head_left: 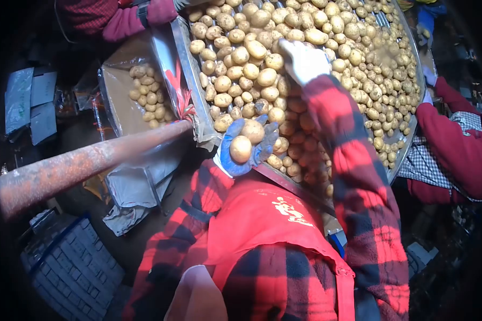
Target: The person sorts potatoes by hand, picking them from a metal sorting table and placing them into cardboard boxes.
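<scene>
Here I have the near left hand cupping two potatoes, likely firm, best held round their middles; the far right hand's grip I can't tell.

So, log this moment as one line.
left hand, blue glove: holding two round tan potatoes | right hand, white glove: over loose potatoes | surface: metal-rimmed table

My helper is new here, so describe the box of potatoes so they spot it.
Start at the big table heaped with potatoes. Off its left side, just past the rusty pole, sits an open box. Unlike the pale sheets left of it, it holds a potato pile.
</scene>
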A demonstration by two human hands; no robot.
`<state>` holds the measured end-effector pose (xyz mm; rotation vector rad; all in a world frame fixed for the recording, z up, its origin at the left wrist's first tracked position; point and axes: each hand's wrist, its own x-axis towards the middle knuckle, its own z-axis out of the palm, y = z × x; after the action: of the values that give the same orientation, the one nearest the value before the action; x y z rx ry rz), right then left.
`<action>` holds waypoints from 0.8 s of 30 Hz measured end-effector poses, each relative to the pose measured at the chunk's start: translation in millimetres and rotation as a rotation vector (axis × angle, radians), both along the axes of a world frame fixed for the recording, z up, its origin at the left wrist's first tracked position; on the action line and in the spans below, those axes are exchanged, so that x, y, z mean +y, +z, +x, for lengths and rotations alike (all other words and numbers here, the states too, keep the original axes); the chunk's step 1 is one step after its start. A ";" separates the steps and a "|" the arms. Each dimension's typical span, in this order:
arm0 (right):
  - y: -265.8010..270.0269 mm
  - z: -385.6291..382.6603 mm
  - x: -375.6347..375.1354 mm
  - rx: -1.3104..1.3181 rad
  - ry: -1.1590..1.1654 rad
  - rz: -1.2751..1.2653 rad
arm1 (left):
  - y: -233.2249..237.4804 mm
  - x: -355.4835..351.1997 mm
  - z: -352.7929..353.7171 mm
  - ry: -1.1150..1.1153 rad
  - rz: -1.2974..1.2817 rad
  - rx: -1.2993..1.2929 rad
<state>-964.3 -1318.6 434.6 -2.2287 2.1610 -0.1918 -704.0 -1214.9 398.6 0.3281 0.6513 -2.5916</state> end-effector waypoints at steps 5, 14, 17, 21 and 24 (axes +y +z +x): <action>-22.6 -7.4 -48.1 0.026 -0.078 0.223 | 6.9 1.0 -22.2 -0.065 -0.084 -0.018; 34.8 -5.3 80.6 -0.625 0.038 0.303 | 6.2 -17.3 -34.0 0.197 -0.173 0.072; 28.4 -37.3 7.8 -0.353 -0.104 -0.071 | 20.0 -22.9 -40.2 0.154 -0.115 -0.005; -34.6 -86.3 -42.9 0.052 -0.137 0.046 | 27.1 -7.8 -44.0 0.118 -0.114 -0.128; 1.0 -85.9 -37.6 -0.012 -0.240 0.198 | 27.6 5.3 -29.6 0.089 -0.101 -0.093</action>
<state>-1050.2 -1356.2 435.6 -1.8601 2.3229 0.0048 -733.7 -1209.6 426.3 0.3762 0.4889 -2.4975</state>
